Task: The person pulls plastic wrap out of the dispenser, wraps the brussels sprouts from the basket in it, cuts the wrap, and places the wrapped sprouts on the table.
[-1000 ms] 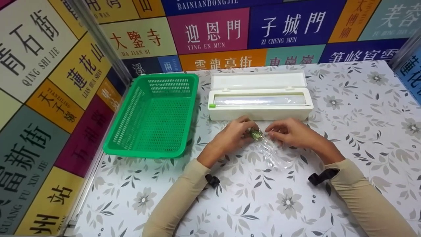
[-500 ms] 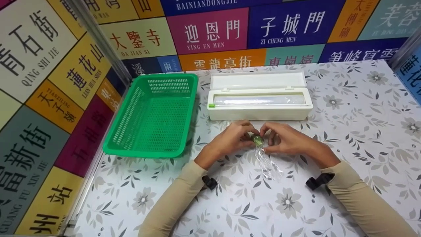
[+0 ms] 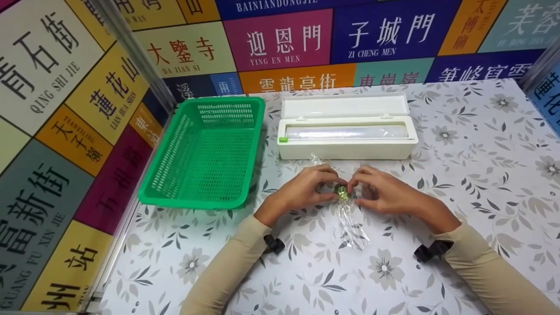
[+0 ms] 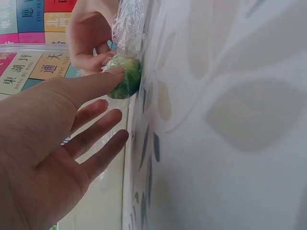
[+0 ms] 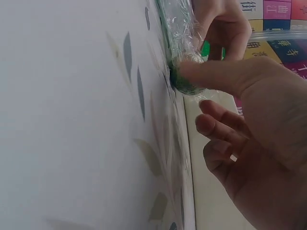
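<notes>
A small round green fruit, like a lime (image 3: 342,192), is wrapped in clear cling film and touches the table. My left hand (image 3: 308,186) pinches it from the left between thumb and index finger. From the right, my right hand (image 3: 385,188) holds it by thumb and fingertips. Toward my body trails a crumpled tail of cling film (image 3: 351,225); another bit pokes up behind my left hand. In the left wrist view the lime (image 4: 125,79) shows under my thumb. My thumb partly covers the lime (image 5: 184,84) in the right wrist view.
Just behind my hands stands a white cling film dispenser (image 3: 348,152), lid raised, with a film roll (image 3: 345,132) inside and a green slider (image 3: 283,140) on its bar. A green plastic basket (image 3: 197,203) sits to the left. Printed panels border the patterned tablecloth (image 3: 262,280).
My right hand has come in from beside the lime to grip it. Lime and both hands have shifted slightly toward my body, and the film tail now hangs straighter.
</notes>
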A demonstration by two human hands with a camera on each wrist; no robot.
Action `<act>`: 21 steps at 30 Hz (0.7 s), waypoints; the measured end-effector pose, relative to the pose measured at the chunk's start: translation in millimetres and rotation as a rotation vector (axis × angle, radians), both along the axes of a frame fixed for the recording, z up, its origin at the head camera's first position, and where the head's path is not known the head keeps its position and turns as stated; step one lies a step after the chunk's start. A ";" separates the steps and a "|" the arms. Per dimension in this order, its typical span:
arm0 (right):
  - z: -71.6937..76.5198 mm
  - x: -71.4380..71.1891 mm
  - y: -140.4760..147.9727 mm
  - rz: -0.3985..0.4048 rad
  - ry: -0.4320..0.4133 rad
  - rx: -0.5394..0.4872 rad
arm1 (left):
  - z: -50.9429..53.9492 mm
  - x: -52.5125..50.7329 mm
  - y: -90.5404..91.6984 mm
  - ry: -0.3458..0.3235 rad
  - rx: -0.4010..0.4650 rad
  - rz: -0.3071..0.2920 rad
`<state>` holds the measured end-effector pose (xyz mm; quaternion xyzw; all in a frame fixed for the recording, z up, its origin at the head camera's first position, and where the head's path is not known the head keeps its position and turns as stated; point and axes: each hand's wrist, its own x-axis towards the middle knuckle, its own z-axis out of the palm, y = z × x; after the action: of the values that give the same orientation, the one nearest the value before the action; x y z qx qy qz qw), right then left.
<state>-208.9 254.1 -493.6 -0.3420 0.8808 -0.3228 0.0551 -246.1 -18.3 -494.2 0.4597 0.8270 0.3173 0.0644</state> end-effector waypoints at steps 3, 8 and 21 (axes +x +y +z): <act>-0.7 3.6 -4.4 0.013 0.027 0.035 | -2.1 -1.4 1.5 -0.040 0.024 0.002; -3.0 5.2 -8.9 0.094 0.081 0.008 | -2.0 -3.1 2.7 -0.019 0.026 0.006; -3.9 0.2 -2.1 0.077 0.015 -0.199 | -1.4 -0.5 2.2 0.010 0.013 -0.027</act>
<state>-208.6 252.0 -497.5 -0.3817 0.8310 -0.4037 0.0264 -246.6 -16.1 -495.6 0.4730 0.8188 0.3195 0.0614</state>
